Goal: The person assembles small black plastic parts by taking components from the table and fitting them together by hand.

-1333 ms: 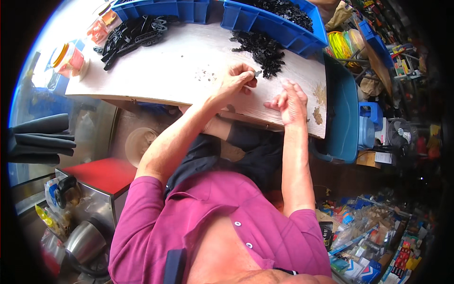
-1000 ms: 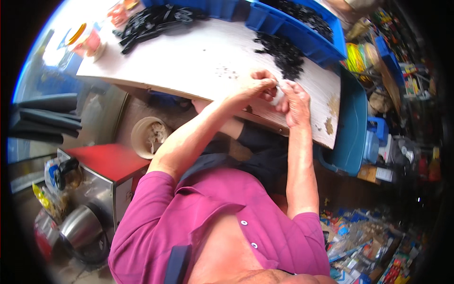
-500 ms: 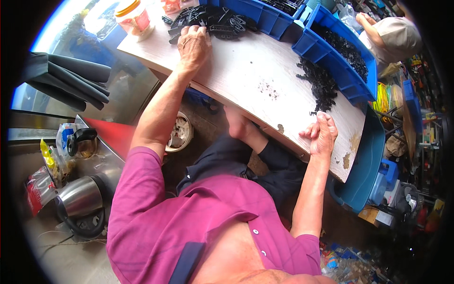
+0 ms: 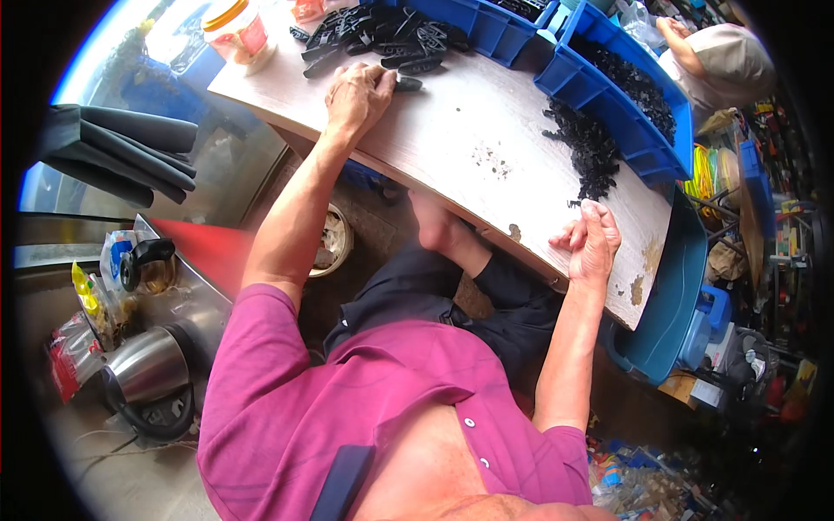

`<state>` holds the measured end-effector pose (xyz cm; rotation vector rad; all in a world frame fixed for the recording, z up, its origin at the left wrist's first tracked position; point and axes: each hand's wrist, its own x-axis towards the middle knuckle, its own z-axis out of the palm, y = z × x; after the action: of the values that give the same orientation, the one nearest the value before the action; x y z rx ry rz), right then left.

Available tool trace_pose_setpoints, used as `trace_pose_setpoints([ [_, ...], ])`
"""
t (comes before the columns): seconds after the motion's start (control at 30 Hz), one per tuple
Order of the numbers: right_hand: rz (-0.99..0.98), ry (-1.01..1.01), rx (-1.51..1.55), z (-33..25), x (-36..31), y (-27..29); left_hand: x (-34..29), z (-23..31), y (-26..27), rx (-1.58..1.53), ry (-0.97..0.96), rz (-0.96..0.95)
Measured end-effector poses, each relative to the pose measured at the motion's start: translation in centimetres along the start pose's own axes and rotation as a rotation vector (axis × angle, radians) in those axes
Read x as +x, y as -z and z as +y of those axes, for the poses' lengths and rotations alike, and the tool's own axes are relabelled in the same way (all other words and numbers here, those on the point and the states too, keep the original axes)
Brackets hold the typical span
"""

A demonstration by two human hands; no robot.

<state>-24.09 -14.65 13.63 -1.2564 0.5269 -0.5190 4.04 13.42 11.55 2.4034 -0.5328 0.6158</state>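
Left hand (image 4: 356,100): over the near left part of the tabletop (image 4: 434,143), fingers bent, thumb and forefinger pinching the end of a black piece (image 4: 408,84).
Black piece: dark and oblong, just in front of the pile, pointing to the right from the fingers.
Right hand (image 4: 592,247): raised near the front edge, fingers curled in toward the thumb; whether they grip something small, I cannot tell.
Pile (image 4: 382,36): long black pieces, overlapping, just beyond the left hand.
Heap (image 4: 586,148): small black bits, trailing from the right bin toward the right fingertips.
Right bin (image 4: 591,117): blue, partly filled with similar black bits.
Left bin (image 4: 495,36): blue, along the back.
Jar (image 4: 239,39): orange lid, reddish contents, at the left end.
Tub (image 4: 665,304): teal, just beside the right end.
Bucket (image 4: 349,239): pale, on the floor, partly behind the left forearm.
Kettle (image 4: 149,365): silver, lower left.
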Motion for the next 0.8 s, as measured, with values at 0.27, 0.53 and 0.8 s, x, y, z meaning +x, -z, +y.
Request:
trace_pose_setpoints([
  [0.27, 0.021, 0.008, 0.024, 0.0, -0.2, -0.5, -3.7, 2.9, 1.1, -0.026, -0.229, -0.073],
  [0.53, 0.082, 0.03, 0.086, -0.1, -0.2, -0.5, -5.9, 7.4, 1.3, -0.547, 0.195, -0.246],
  [0.8, -0.014, 0.04, 0.28, -0.1, -0.2, -4.0, -9.5, 15.8, -0.1, -1.489, 0.509, -0.703],
])
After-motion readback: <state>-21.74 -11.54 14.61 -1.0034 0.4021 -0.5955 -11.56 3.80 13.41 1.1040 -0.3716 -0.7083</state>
